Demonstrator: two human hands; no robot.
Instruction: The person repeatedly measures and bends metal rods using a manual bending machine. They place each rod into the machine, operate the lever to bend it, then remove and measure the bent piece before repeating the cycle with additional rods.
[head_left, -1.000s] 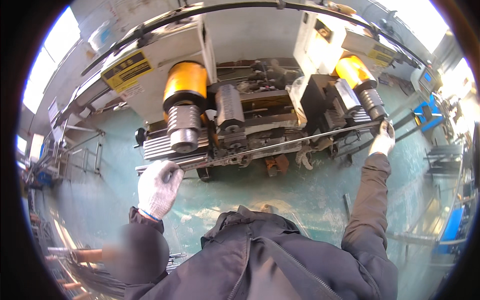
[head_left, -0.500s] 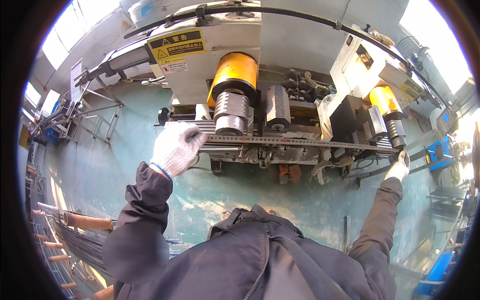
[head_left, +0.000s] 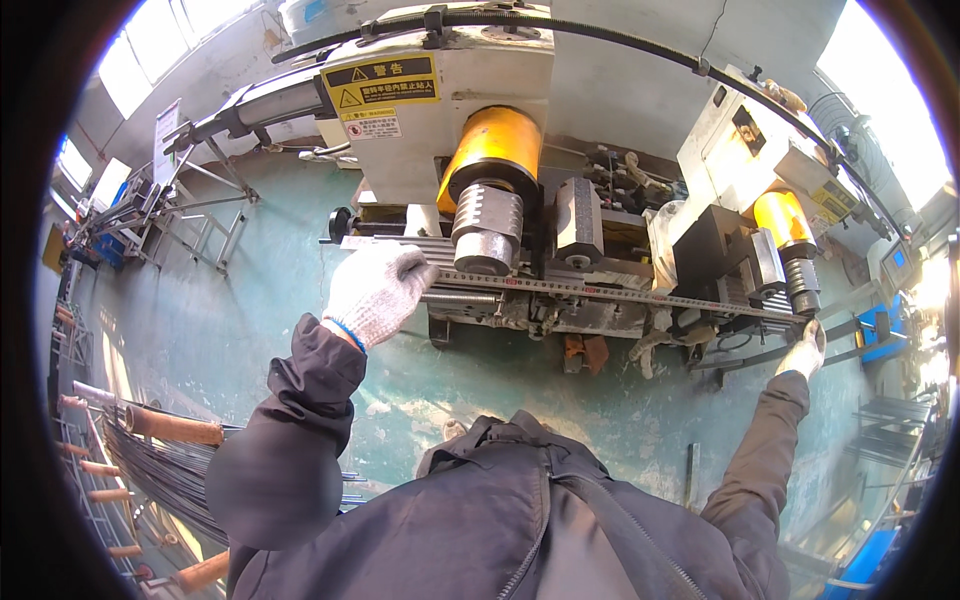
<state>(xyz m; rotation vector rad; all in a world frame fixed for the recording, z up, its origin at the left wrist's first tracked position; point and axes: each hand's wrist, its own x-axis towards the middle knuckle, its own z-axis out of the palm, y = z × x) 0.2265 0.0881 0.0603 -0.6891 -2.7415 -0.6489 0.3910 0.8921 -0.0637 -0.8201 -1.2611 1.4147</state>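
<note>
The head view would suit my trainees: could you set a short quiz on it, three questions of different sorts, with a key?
1. Open question: what runs between the left hand and the right hand?
2. True or false: the left hand is bare.
3. Multiple choice: what colour is the left drum?
(a) blue
(b) orange
(c) green

Key:
1. A tape measure, drawn out straight.
2. False; it is gloved.
3. (b)
</note>
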